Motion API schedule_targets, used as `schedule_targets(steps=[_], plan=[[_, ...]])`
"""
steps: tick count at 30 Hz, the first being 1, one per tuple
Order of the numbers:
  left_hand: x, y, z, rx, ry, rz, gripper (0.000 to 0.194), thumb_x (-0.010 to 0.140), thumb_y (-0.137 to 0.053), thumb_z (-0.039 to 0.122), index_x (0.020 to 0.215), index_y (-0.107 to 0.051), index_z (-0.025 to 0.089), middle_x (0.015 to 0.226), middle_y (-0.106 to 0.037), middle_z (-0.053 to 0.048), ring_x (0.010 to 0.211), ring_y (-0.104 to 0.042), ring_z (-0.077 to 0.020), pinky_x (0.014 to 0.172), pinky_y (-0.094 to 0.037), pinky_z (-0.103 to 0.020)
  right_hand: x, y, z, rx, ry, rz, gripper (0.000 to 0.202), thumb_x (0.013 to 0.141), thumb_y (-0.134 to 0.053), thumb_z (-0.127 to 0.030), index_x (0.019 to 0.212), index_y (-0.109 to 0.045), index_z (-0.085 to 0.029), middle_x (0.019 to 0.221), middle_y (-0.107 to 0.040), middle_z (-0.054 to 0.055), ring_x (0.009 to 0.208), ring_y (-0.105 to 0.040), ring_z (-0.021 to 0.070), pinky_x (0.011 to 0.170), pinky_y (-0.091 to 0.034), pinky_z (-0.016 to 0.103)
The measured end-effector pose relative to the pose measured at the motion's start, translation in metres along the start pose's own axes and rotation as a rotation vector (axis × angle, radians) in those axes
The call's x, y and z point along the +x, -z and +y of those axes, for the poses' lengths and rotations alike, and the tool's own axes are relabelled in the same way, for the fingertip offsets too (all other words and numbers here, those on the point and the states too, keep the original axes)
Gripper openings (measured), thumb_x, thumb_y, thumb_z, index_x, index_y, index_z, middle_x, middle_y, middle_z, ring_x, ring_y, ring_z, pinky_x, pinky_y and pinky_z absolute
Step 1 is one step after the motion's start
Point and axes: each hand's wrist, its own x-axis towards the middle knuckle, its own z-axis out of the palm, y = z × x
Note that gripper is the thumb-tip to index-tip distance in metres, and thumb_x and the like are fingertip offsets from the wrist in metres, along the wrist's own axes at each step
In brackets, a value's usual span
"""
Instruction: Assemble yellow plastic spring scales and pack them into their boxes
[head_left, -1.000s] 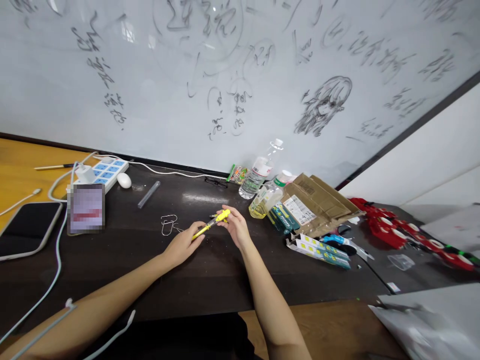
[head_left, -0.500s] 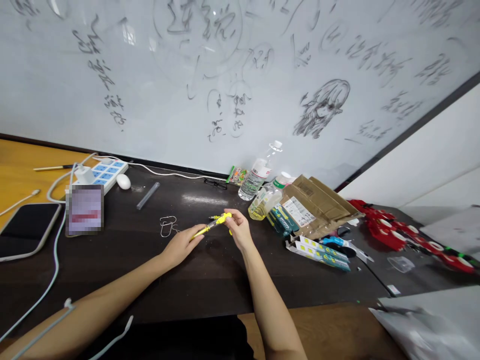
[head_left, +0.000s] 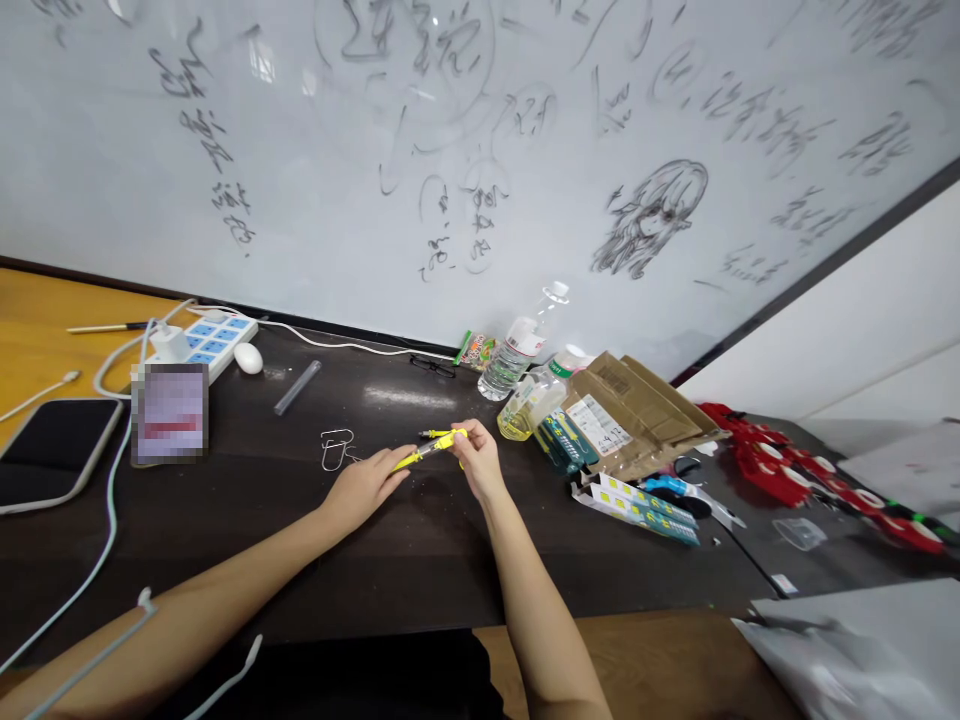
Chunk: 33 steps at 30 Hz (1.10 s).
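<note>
My left hand (head_left: 365, 490) is closed around the lower left end of a slim yellow pen-shaped tool (head_left: 430, 451) with a silvery, partly clear middle. Fingers of my right hand (head_left: 478, 460) pinch its thicker yellow end at the upper right. The tool is held slanted just above the dark desk, between both hands. Behind it lies a second small yellow piece (head_left: 436, 433) with a dark tip. Bent white wire (head_left: 336, 450) rests on the desk left of my hands. A clear tube (head_left: 298, 388) lies farther back.
Two bottles, one of water (head_left: 517, 350) and one of yellow liquid (head_left: 525, 405), stand behind my right hand. Right of them are a cardboard package (head_left: 637, 400), printed boxes (head_left: 637, 508) and a blue-handled tool (head_left: 679, 485). A power strip (head_left: 217, 345), mouse (head_left: 248, 358) and phone (head_left: 56, 450) sit left.
My left hand has shifted slightly up and right along the yellow tool, covering more of its lower end. The right hand keeps its pinch. The view has moved a little.
</note>
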Motion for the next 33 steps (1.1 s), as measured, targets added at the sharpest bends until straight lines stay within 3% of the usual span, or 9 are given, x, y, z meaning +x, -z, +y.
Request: schedule_targets(steps=[9, 11, 14, 18, 21, 23, 25, 29, 33], plan=[[0.0, 0.007, 0.009, -0.036, 0.048, -0.063, 0.035, 0.089, -0.048, 0.04, 0.119, -0.056, 0.026, 0.092, -0.069, -0.003, 0.072, -0.065, -0.0184, 0.064, -0.045, -0.024, -0.002, 0.001, 0.0, 0.008, -0.028, -0.037, 0.031, 0.065, -0.076, -0.041, 0.08, -0.058, -0.02, 0.07, -0.058, -0.003, 0.061, -0.054, 0.0091, 0.063, -0.048, 0.023], [0.0, 0.011, 0.014, -0.137, 0.074, -0.161, 0.033, 0.087, -0.049, 0.044, 0.112, -0.058, 0.025, 0.072, -0.067, 0.0, 0.059, -0.061, -0.0161, 0.059, -0.042, -0.024, -0.006, -0.002, 0.003, 0.002, -0.055, -0.107, 0.029, 0.066, -0.076, -0.04, 0.078, -0.059, -0.02, 0.069, -0.057, -0.003, 0.06, -0.053, 0.0086, 0.06, -0.046, 0.021], [0.002, 0.011, 0.018, -0.447, 0.121, -0.216, 0.033, 0.088, -0.047, 0.041, 0.115, -0.051, 0.022, 0.07, -0.065, 0.002, 0.056, -0.058, -0.0128, 0.055, -0.041, -0.022, -0.01, -0.014, 0.012, -0.044, -0.114, -0.257, 0.027, 0.069, -0.074, -0.04, 0.078, -0.058, -0.019, 0.068, -0.055, -0.003, 0.058, -0.053, 0.009, 0.057, -0.045, 0.021], [0.01, 0.006, 0.006, -0.783, 0.276, -0.005, 0.032, 0.08, -0.059, 0.036, 0.105, -0.048, 0.019, 0.064, -0.058, 0.006, 0.05, -0.054, -0.0093, 0.05, -0.042, -0.02, -0.005, -0.033, 0.024, -0.102, -0.076, -0.312, 0.029, 0.08, -0.059, -0.046, 0.095, -0.057, -0.021, 0.074, -0.055, -0.001, 0.06, -0.053, 0.0111, 0.054, -0.046, 0.024], [0.02, 0.013, -0.011, -1.012, 0.424, 0.325, 0.037, 0.078, -0.06, 0.038, 0.106, -0.043, 0.021, 0.058, -0.052, 0.009, 0.035, -0.045, -0.0069, 0.036, -0.036, -0.018, 0.001, -0.045, 0.023, -0.388, 0.103, -0.278, 0.025, 0.086, -0.051, -0.039, 0.103, -0.054, -0.022, 0.086, -0.054, 0.002, 0.066, -0.053, 0.0115, 0.059, -0.047, 0.025], [0.026, 0.025, -0.019, -1.098, 0.421, 0.589, 0.038, 0.077, -0.06, 0.037, 0.106, -0.042, 0.022, 0.059, -0.052, 0.009, 0.034, -0.045, -0.0062, 0.034, -0.034, -0.016, 0.002, -0.056, 0.021, -0.722, 0.261, -0.413, 0.018, 0.084, -0.054, -0.031, 0.1, -0.058, -0.021, 0.093, -0.054, 0.003, 0.074, -0.053, 0.0125, 0.07, -0.047, 0.028], [0.032, 0.037, -0.023, -1.161, 0.401, 0.732, 0.035, 0.078, -0.06, 0.036, 0.106, -0.042, 0.023, 0.06, -0.054, 0.009, 0.034, -0.045, -0.0058, 0.034, -0.034, -0.015, -0.001, -0.075, 0.022, -1.047, 0.401, -0.625, 0.015, 0.083, -0.057, -0.026, 0.097, -0.061, -0.021, 0.097, -0.055, 0.004, 0.087, -0.053, 0.0163, 0.081, -0.046, 0.031], [0.034, 0.052, -0.019, -1.216, 0.351, 0.779, 0.033, 0.079, -0.057, 0.033, 0.107, -0.043, 0.024, 0.059, -0.056, 0.008, 0.033, -0.044, -0.0055, 0.034, -0.033, -0.015, -0.003, -0.123, 0.035, -1.446, 0.526, -0.692, 0.027, 0.083, -0.056, -0.031, 0.105, -0.058, -0.015, 0.104, -0.057, 0.012, 0.097, -0.052, 0.0248, 0.083, -0.047, 0.038], [0.029, 0.046, -0.013, -1.189, 0.307, 0.667, 0.034, 0.078, -0.056, 0.03, 0.109, -0.045, 0.022, 0.058, -0.059, 0.007, 0.033, -0.045, -0.0067, 0.034, -0.034, -0.017, 0.014, -0.155, 0.05, -1.5, 0.32, -0.668, 0.026, 0.087, -0.046, -0.021, 0.111, -0.055, -0.017, 0.106, -0.061, 0.011, 0.094, -0.058, 0.0232, 0.074, -0.049, 0.033]])
